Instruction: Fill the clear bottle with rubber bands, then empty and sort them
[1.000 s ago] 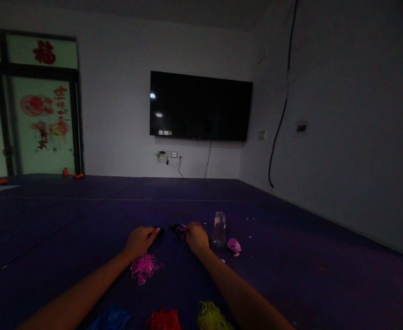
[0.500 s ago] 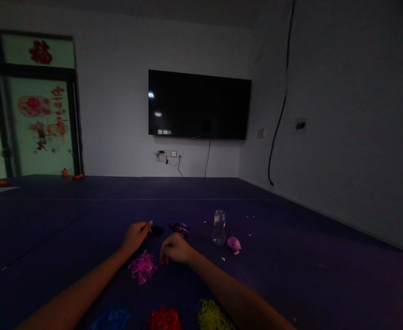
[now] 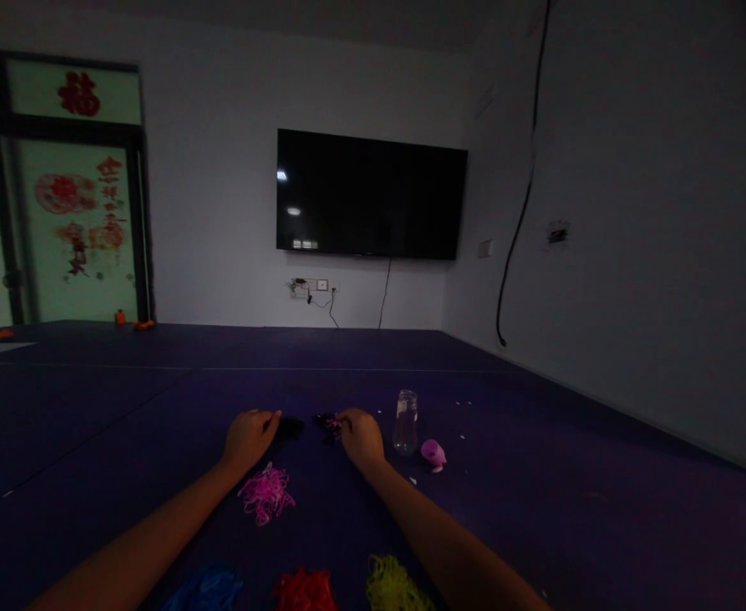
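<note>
So the left hand (image 3: 249, 439) is by the black clump (image 3: 291, 428), thumb and forefinger close together right at its near side. Can't tell if they've actually got hold of any of it; it's pretty dark there. The right hand (image 3: 361, 436) is at the mixed pile (image 3: 328, 423), the small black and pink one just right of the clump. Its fingers are curled in and bunched near the pile's right edge, but whether there's a strand pinched in there, no clue, the tips are too small to read.

The pink pile (image 3: 266, 493) sits nearer the person, just below the left hand, a loose tangle on the purple surface (image 3: 538, 509). Closest of all, there's a row cut off by the bottom edge of the view: blue pile (image 3: 207, 588), red pile (image 3: 305, 590) in the middle, yellow pile (image 3: 396, 584) next to the right forearm.

Just right of the right hand a clear bottle (image 3: 406, 424) stands upright, open at the top, with a little pink cup (image 3: 433, 452) beside it, kinda tilted. A few white bits are scattered around those two. Far back, a big black TV (image 3: 373, 195) hangs on the wall.
</note>
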`<state>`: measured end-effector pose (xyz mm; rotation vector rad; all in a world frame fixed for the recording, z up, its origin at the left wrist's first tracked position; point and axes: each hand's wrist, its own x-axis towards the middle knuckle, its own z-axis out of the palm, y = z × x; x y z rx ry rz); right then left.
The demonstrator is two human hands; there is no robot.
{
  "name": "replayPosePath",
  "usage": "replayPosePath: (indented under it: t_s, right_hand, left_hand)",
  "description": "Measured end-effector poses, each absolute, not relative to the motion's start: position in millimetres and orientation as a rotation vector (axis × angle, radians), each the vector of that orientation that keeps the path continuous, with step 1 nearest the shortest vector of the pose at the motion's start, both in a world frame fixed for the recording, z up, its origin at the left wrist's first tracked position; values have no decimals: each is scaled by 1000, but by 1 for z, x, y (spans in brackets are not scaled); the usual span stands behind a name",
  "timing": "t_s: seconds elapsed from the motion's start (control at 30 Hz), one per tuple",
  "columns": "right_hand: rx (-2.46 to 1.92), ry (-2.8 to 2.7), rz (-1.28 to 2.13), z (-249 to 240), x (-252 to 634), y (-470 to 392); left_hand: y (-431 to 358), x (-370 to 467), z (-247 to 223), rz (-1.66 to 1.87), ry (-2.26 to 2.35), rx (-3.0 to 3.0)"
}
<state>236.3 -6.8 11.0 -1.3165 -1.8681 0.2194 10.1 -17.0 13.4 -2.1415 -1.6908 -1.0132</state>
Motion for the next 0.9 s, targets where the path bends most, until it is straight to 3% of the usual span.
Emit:
replayPosePath:
  t_s: [0.33,0.6,0.9]
  right_hand:
    - [-1524,-2111,8,5,235,-5]
    - [-1107,-2518,-13,4,234,-6]
    - [-1254,-2362,-88,10,233,-10]
  left_hand:
    - [-16,15,14,-932,-1409,-2352]
    - [-11,12,10,-935,-1368,-2382]
    - [-13,14,11,-907,-1385,-2429]
